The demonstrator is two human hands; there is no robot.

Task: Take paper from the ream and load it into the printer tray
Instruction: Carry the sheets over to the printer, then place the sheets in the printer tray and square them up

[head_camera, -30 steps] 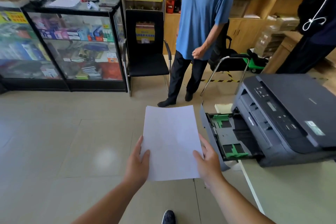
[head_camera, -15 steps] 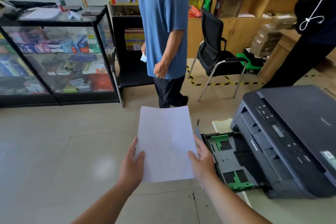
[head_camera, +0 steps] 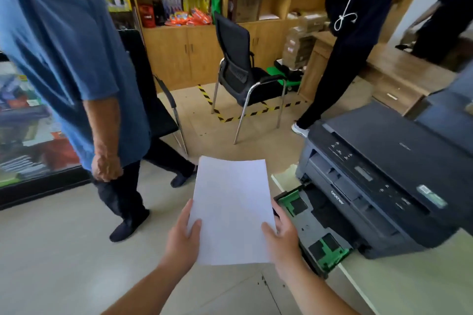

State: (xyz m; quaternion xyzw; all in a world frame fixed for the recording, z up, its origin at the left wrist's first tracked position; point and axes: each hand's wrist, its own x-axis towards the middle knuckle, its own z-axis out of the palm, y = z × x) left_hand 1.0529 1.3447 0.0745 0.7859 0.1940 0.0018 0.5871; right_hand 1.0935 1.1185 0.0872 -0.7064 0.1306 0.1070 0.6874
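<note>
I hold a white stack of paper [head_camera: 231, 208] flat in front of me with both hands. My left hand [head_camera: 183, 243] grips its lower left edge and my right hand [head_camera: 280, 236] grips its lower right edge. Just right of the paper, the printer tray [head_camera: 313, 227] stands pulled out of a dark printer [head_camera: 384, 176]; the tray is empty, with green guides at its near and far ends. The paper's right edge hangs close to the tray's left rim. No ream is in view.
A person in a blue shirt [head_camera: 64, 59] stands close at the left. Another person in dark clothes [head_camera: 350, 33] stands behind the printer. A black chair [head_camera: 240, 69] sits on the floor ahead. The printer rests on a pale green table [head_camera: 409, 284].
My view has swung right and the printer now sits nearer the paper. The person in blue has walked to the left and come closer. My hands keep the same grip on the paper.
</note>
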